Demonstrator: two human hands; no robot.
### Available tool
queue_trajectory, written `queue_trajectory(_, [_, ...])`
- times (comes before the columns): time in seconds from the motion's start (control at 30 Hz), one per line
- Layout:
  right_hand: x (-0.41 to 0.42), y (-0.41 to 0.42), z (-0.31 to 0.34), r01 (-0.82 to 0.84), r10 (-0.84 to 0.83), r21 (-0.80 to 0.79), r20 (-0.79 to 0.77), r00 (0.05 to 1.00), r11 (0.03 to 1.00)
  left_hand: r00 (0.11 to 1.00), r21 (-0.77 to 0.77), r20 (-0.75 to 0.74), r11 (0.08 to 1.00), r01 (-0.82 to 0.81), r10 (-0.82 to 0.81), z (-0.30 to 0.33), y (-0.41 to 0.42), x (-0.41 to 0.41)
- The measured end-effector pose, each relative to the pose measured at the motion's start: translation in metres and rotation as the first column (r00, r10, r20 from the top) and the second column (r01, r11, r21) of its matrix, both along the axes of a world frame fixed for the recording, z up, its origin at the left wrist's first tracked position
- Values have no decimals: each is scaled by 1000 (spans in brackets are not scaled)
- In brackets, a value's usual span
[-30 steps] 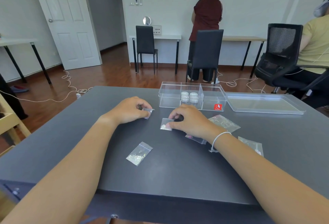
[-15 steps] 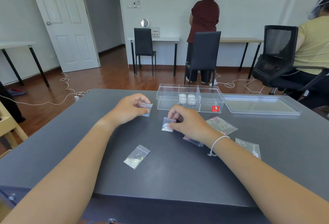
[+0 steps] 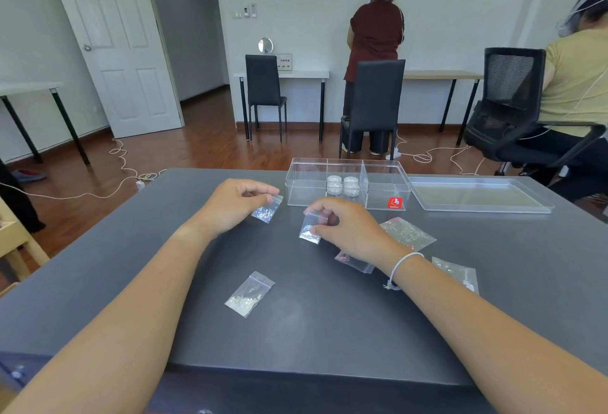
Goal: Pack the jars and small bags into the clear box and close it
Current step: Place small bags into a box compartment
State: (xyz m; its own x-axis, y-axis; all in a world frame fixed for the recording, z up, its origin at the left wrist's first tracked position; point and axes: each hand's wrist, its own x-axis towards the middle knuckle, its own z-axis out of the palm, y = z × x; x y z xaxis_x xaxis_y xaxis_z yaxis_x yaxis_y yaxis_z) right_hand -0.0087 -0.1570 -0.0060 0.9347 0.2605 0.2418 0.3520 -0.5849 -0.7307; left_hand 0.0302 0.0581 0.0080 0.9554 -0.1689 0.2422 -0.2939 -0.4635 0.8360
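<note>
**A:** So where was everything at that point?

**B:** Your left hand (image 3: 235,204), just left of centre frame, had its fingers pinched on a small bag of shiny flakes (image 3: 267,210), lifted a bit off the dark table (image 3: 329,325). Your right hand (image 3: 348,232), dead centre, was pinching another small bag (image 3: 311,227) by its top edge, lower end near or on the tabletop, can't tell which.

**A:** And the box?

**B:** The clear box (image 3: 348,183) sat open above centre, right behind your hands. Four white-lidded jars (image 3: 342,185) were in its middle compartment; the side compartments looked empty. Its lid (image 3: 480,195) lay flat on the table just right of the box, upper right of frame.

**A:** Any loose bags?

**B:** Yep, four. One with pale flakes (image 3: 250,293) lower centre, one with pink bits (image 3: 353,262) partly under your right wrist, a bigger one (image 3: 408,232) right of that hand, and another (image 3: 457,274) beside your right forearm.
</note>
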Motion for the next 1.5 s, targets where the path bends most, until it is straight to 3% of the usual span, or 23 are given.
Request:
queue_trajectory(0.3, [-2, 0, 3, 5, -5, -14, 18, 1000, 1000, 1000, -38, -11, 999, -27, 27, -2, 0, 5])
queue_trajectory(0.5, [-4, 0, 3, -24, 25, -6, 17, 1000, 1000, 999, -20, 25, 999, -46, 46, 2, -2, 2])
queue_trajectory(0.73, [-2, -1, 5, -22, 22, -1, 29, 999, 1000, 992, -105, 104, 993, -62, 73, 21, -10, 6])
queue_trajectory(0.9, [1, -3, 7, 9, -8, -17, 40, 999, 1000, 984, -95, 154, 993, -71, 85, 41, -23, 20])
queue_trajectory(1.5, [5, -9, 11, -6, 4, 21, 62, 998, 1000, 996, 35, 70, 998, -51, 48, 31, -50, 47])
